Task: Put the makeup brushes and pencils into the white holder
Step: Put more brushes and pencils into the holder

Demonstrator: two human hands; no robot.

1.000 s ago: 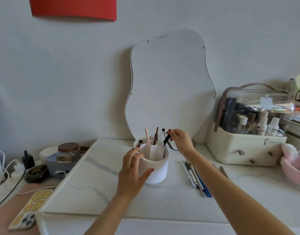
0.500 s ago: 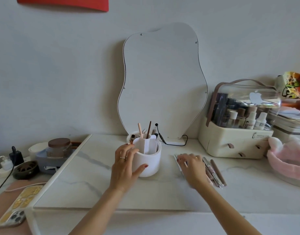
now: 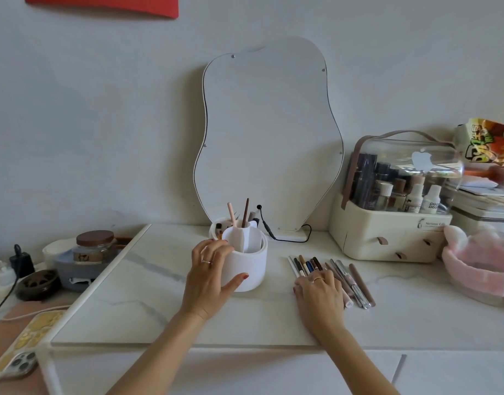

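Note:
The white holder [image 3: 252, 270] stands mid-table with a divider inside. A pink pencil [image 3: 231, 213] and a brown pencil [image 3: 246, 210] stick up from behind its far rim; which container they stand in I cannot tell. My left hand [image 3: 209, 280] grips the holder's left side, thumb on its front. To the right, several makeup brushes and pencils [image 3: 356, 280] lie side by side on the table. My right hand [image 3: 319, 297] lies palm down on the near ends of the left ones. Its fingertips are hidden, so a grip on any pencil cannot be made out.
A small white cup [image 3: 216, 228] sits just behind the holder, before a wavy mirror [image 3: 268, 138] with a black cable [image 3: 288, 240]. A cream cosmetics organiser [image 3: 387, 235] and pink fluffy item [image 3: 478, 269] stand right. A jar [image 3: 94, 246] and phone [image 3: 20, 354] lie left.
My right hand came down from above the holder to the row of pencils on the table and now rests on them. The left hand has stayed on the holder.

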